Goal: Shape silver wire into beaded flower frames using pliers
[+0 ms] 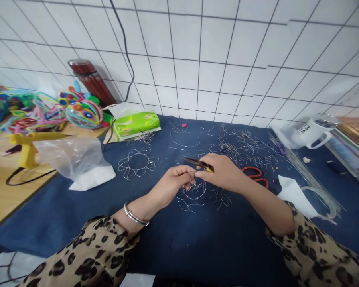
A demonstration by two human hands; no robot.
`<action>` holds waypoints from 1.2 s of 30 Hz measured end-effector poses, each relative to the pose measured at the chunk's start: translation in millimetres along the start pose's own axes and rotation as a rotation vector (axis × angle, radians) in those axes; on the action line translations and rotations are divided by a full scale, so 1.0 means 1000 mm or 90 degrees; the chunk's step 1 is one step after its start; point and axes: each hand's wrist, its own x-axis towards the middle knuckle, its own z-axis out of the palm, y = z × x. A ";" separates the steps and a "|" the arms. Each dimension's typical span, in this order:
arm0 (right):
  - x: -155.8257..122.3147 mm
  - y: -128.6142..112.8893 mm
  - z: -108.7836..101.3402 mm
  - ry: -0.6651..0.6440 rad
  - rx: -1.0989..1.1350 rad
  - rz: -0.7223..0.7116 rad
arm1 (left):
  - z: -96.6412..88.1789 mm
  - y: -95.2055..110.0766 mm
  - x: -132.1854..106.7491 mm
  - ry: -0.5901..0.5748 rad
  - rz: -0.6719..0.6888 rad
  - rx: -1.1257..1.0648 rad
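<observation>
My left hand (175, 181) is closed in a pinch on a looped piece of thin silver wire (194, 189) that hangs just above the dark blue cloth (173, 243). My right hand (223, 171) is closed round small pliers (197, 162) with yellow grips, their dark jaws pointing left over my left fingers. Both hands meet at the middle of the table. A finished flower-shaped wire frame (137, 162) lies to the left of them. More bent wire bits (221, 197) lie under my hands.
Loose wire scraps (242, 145) litter the cloth behind my hands. Orange-handled scissors (255, 175) lie by my right wrist. A white mug (314, 129), white paper (294, 195), a plastic bag (77, 159), a yellow glue gun (30, 145), a green tissue pack (136, 124) and colourful craft pieces (77, 109) surround them.
</observation>
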 end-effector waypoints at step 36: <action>0.004 0.009 0.004 -0.047 0.184 0.081 | -0.007 -0.009 0.004 -0.065 0.029 0.109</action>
